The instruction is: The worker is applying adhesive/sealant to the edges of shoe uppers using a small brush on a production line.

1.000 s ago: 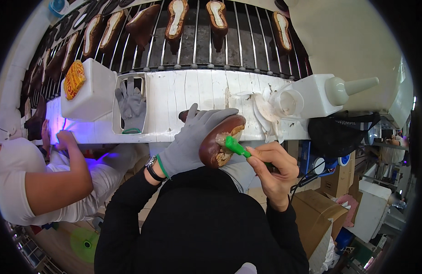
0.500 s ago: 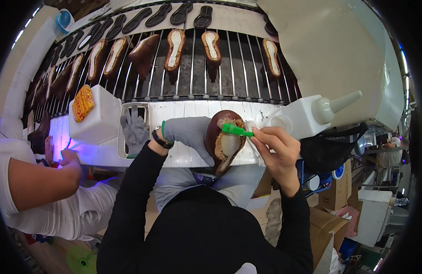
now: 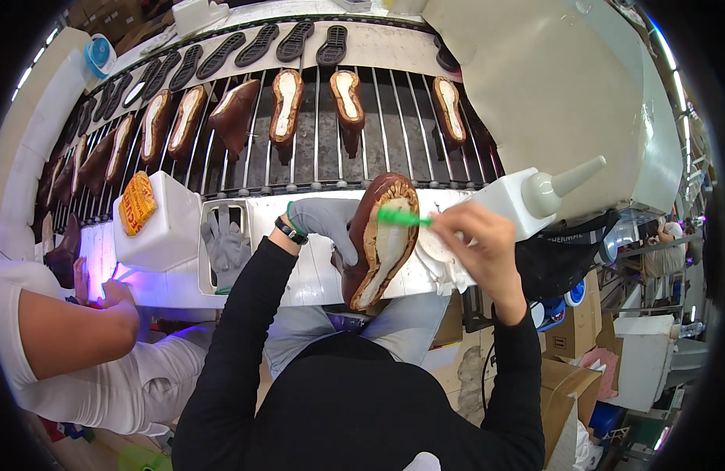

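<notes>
Brown boot (image 3: 387, 259) held underside up at worktop's (image 3: 309, 284) near edge, toe pointing away. Green brush (image 3: 400, 217) over its toe end; brushing looks partway, coverage can't be told. No black sole on it; black soles (image 3: 257, 45) lie apart, beyond more upturned boots (image 3: 286, 110), also bare-bottomed. Left hand (image 3: 325, 222), gloved, curled round boot's side. Right hand (image 3: 482, 242), bare, pinched narrow on brush handle.

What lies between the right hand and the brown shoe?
A green tool, held in the right hand over the shoe, shows there in the head view.
</notes>
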